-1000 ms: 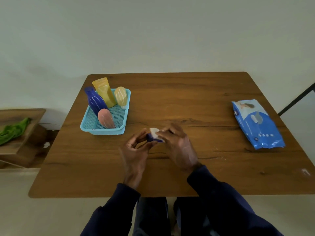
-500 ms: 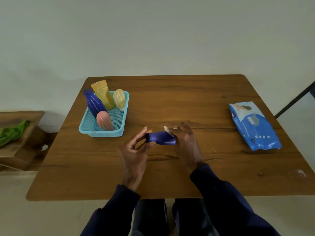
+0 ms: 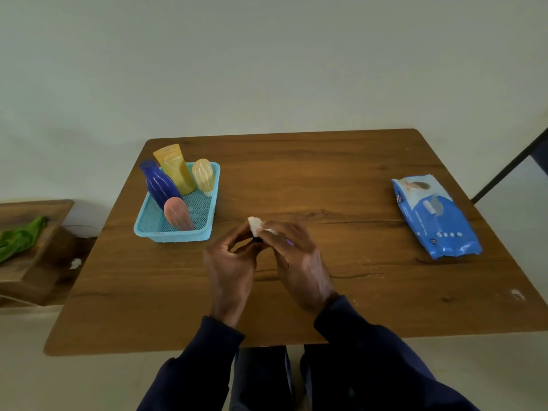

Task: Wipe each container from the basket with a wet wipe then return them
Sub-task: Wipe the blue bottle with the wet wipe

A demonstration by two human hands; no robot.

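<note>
Near the middle of the surface [image 3: 370, 179], a little toward 6 o'clock, both grips meet around one small dark container [image 3: 257, 239]. Only a dark sliver of it and a purple glint show between the fingers, and it is held clear of the wood.

The left grip [image 3: 234, 262] pinches the container's near end with thumb and curled fingertips. The right grip [image 3: 299, 256] curls over the rest of it and presses the white wipe [image 3: 255, 225] against it. A bunched corner of the wipe sticks up at 12 o'clock of the hands.

The container looks light and stiff, probably smooth plastic. Once wet it is likely to be slick, so I would pinch it at the ends and leave the body free for the wipe. The wipe is soft and limp and will fold wherever the fingers push it. It should be held bunched, not by one edge.

At 10 o'clock stands the basket [image 3: 178, 237], well apart from the hands. It holds a blue bottle [image 3: 160, 185], a yellow tube [image 3: 175, 167], a cream bottle [image 3: 203, 175] and a pink bottle [image 3: 178, 213], all leaning. These are taller than the held one and are best taken round the middle, lifted straight out so their neighbours do not topple. The mesh basket itself looks light and may slide if nudged.

At 3 o'clock lies the pack [image 3: 436, 215], flat and soft.
</note>
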